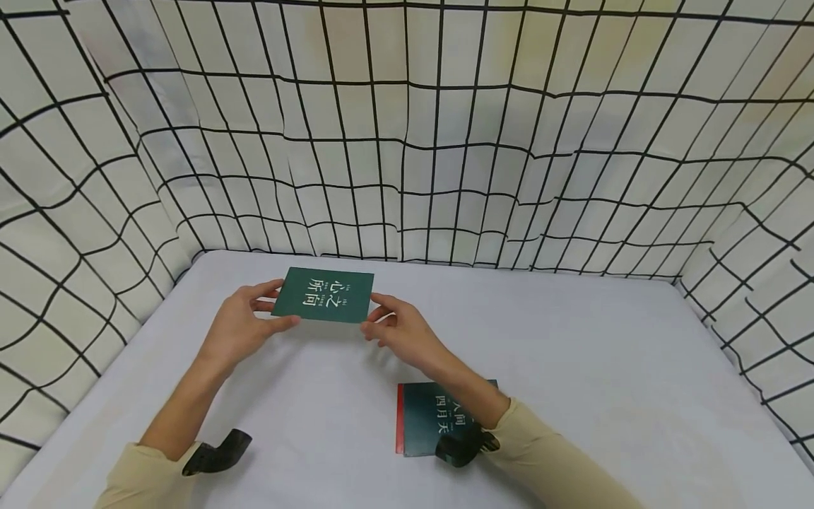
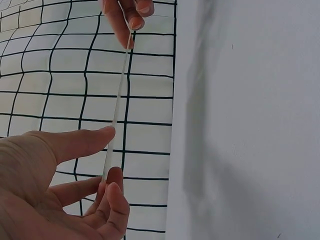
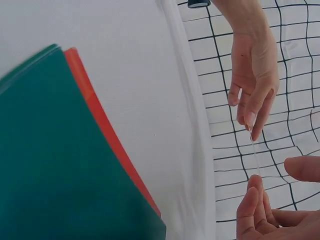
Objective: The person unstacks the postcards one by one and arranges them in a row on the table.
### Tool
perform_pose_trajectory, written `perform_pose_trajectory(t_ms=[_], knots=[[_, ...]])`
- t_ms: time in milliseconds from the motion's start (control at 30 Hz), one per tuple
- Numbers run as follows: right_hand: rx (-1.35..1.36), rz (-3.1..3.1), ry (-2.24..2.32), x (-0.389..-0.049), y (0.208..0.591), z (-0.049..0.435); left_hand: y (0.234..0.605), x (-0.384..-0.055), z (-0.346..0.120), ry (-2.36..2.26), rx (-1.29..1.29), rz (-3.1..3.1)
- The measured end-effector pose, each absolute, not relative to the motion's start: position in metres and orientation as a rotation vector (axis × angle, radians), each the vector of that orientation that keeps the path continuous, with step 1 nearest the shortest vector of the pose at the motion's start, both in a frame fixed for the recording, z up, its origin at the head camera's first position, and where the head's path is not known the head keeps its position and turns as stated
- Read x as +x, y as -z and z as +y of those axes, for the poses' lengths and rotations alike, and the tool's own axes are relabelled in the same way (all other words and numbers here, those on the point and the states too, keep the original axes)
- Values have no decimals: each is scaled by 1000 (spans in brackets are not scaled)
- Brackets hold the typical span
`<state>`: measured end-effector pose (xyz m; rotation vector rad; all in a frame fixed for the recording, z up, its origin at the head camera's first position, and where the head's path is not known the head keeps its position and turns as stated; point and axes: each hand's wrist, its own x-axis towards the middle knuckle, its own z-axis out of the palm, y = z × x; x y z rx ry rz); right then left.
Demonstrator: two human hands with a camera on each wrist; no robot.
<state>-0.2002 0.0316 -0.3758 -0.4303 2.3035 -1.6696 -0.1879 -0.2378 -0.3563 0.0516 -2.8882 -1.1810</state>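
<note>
A dark green card point(image 1: 325, 295) with pale Chinese characters is held up over the table between two hands. The left hand point(image 1: 244, 324) grips its left end, thumb along the near edge and fingers at the far side. At the opposite end, the right hand point(image 1: 405, 332) holds the right edge near its corner with its fingertips. Seen from the left wrist, the card point(image 2: 118, 102) is edge-on, a thin pale strip running from the left hand point(image 2: 75, 185) up to the right fingers. In the right wrist view the right thumb point(image 3: 304, 169) stands off from the card's face.
Below the right forearm lies a stack of teal cards point(image 1: 420, 420) with a red one point(image 1: 400, 418) showing at its left edge. The white table point(image 1: 604, 367) is enclosed by black wire grid point(image 1: 439, 141) over white cloth. Dark wrist devices point(image 1: 217, 452) sit at both cuffs.
</note>
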Motion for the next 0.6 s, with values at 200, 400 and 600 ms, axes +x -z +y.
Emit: perform_pose_trajectory(t_ms=[200,400,600], knots=[[-421,2282,1685,-201,374,23,355,-189,-244,1152,94,-2881],[-413,2262,1695,-202,373,13,356,-190,-251,1140,121,-2861],[-403,2261,1704,-204,376,6,358,-190,-256,1181,142,-2838]])
